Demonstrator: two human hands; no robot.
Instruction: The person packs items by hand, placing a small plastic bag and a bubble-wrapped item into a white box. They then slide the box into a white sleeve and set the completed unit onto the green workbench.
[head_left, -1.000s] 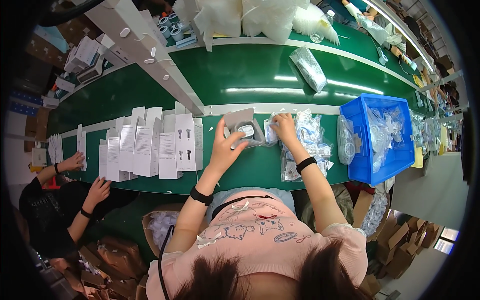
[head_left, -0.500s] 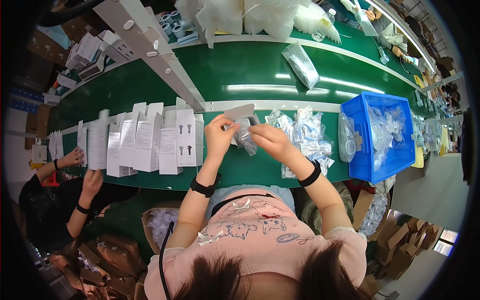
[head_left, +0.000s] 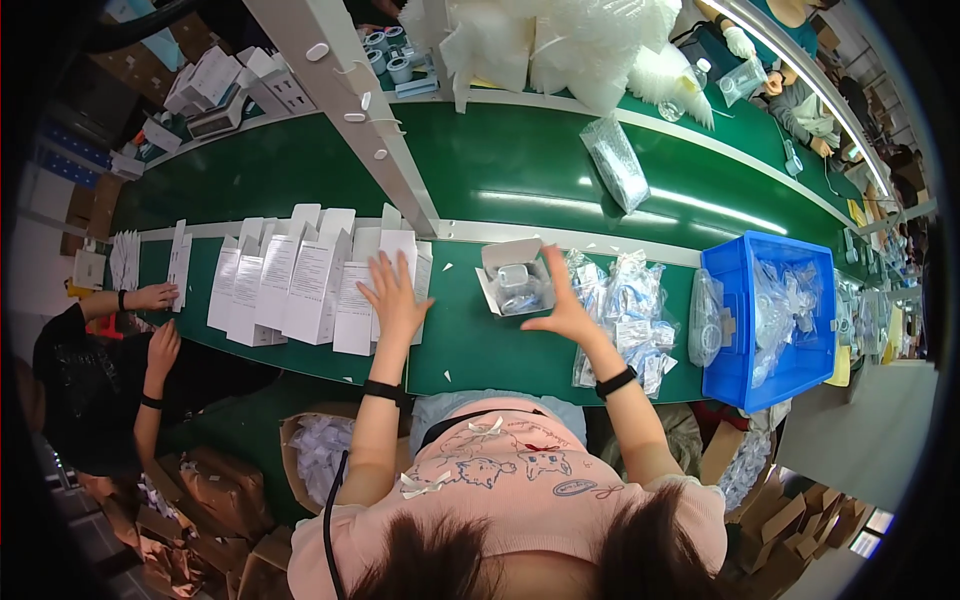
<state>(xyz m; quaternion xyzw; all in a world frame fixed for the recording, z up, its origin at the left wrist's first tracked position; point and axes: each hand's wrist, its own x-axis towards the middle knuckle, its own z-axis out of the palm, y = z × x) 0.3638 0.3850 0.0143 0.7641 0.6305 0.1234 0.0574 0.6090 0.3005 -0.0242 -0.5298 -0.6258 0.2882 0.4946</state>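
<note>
An open white box [head_left: 512,250] sits on the green table in front of me, flap raised. Inside it lies a small clear-bagged item [head_left: 516,280], with a pale rounded shape showing through the plastic. My right hand [head_left: 566,308] is at the box's right side, thumb and fingers spread, gripping nothing. Further left, my left hand [head_left: 396,300] reaches over the nearest of the standing white boxes [head_left: 312,290]. Its fingers are fanned out against the box front, and nothing is held.
Clear bags with white contents [head_left: 632,310] are piled right of the box, beside a blue bin [head_left: 722,365] holding more bags. A bubble-wrap packet [head_left: 614,165] lies beyond the rail. A metal post [head_left: 370,125] rises behind the boxes. At left, a co-worker's hand [head_left: 155,297] touches a flat white carton.
Both hands have let go of the box and bag, and the box now stands on the table with the bagged item inside. My left hand has moved left to the standing boxes.
</note>
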